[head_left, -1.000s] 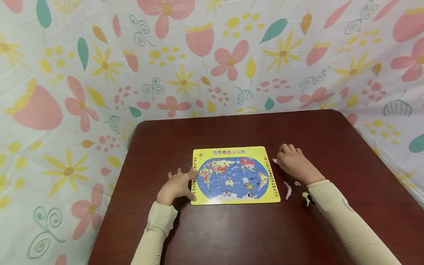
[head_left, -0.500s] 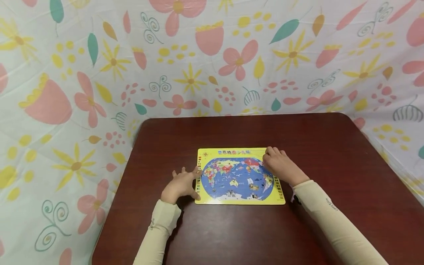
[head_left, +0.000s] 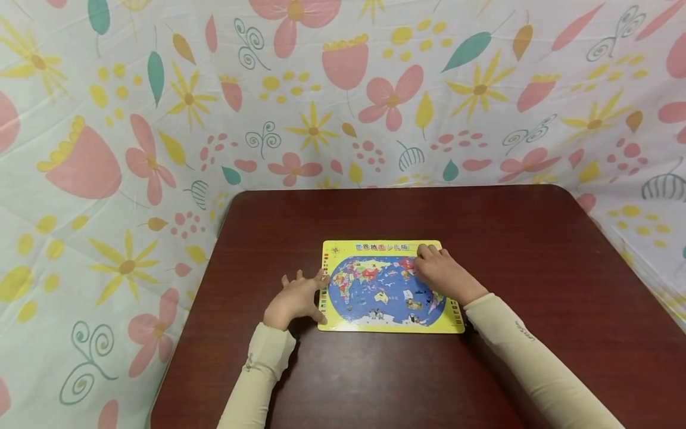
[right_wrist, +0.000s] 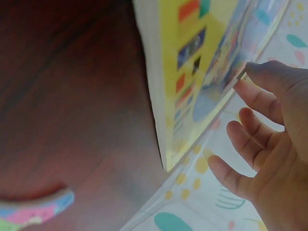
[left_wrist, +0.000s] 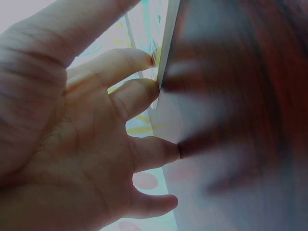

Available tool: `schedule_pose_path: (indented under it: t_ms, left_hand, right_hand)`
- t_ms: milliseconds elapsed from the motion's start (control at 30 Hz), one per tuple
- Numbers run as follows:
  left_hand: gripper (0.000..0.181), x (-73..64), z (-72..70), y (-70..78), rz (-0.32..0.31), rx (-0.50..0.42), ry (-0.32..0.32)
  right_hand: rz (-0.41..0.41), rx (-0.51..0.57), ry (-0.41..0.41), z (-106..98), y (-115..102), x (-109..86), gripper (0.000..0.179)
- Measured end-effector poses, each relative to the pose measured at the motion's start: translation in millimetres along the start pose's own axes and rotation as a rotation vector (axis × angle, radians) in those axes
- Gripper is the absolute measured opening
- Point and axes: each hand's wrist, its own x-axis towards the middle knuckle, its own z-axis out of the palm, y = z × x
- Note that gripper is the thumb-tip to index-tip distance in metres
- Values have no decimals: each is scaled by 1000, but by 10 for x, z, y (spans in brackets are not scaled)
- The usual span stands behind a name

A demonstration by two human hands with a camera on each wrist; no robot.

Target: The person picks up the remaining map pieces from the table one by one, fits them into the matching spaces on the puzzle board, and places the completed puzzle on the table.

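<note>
A yellow-bordered world map puzzle board [head_left: 343, 325] with a blue oval map lies flat on the table. Along its left edge, my left hand [head_left: 293, 300] has its fingers spread, thumb and index finger at the border. In the left wrist view, that palm [left_wrist: 82, 144] shows two fingertips right at the board's edge. My right hand [head_left: 449, 277] is over the upper right part of the map. Its thumb and index finger pinch a small puzzle piece [right_wrist: 242, 74], seen edge-on in the right wrist view and mostly covered by the fingers.
A loose pink and blue puzzle piece [right_wrist: 36, 212] lies on the table beside the board's right side. The dark red table [head_left: 354, 217] runs back to a flower-printed cloth [head_left: 300, 95] hanging behind it and at the left.
My right hand, with the pinched puzzle piece, has moved left from the table beside the board to above the map. My left hand stays at the left edge. The head view has shifted slightly.
</note>
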Motion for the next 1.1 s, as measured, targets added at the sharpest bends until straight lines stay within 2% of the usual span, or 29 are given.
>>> schedule_pose_path:
  t_ms: [233, 467, 667, 767, 967, 1100]
  left_hand:
    - [94, -5, -6, -4, 5, -2, -1]
    - [95, 2, -25, -7, -4, 3, -9]
    - [95, 1, 3, -9, -3, -5, -16]
    - [95, 3, 24, -4, -4, -14, -10]
    - [94, -28, -9, -10, 15, -26, -8]
    - [93, -29, -25, -3, 18, -16, -7]
  right_hand:
    - [9, -18, -6, 19, -26, 40, 24]
    - [12, 45, 11, 16, -39, 68, 17]
    - [50, 80, -11, 16, -33, 54, 11]
    - [56, 81, -21, -10, -25, 30, 13]
    - [43, 87, -26, -105, 44, -20, 34]
    - [44, 96, -20, -173, 88, -100, 29]
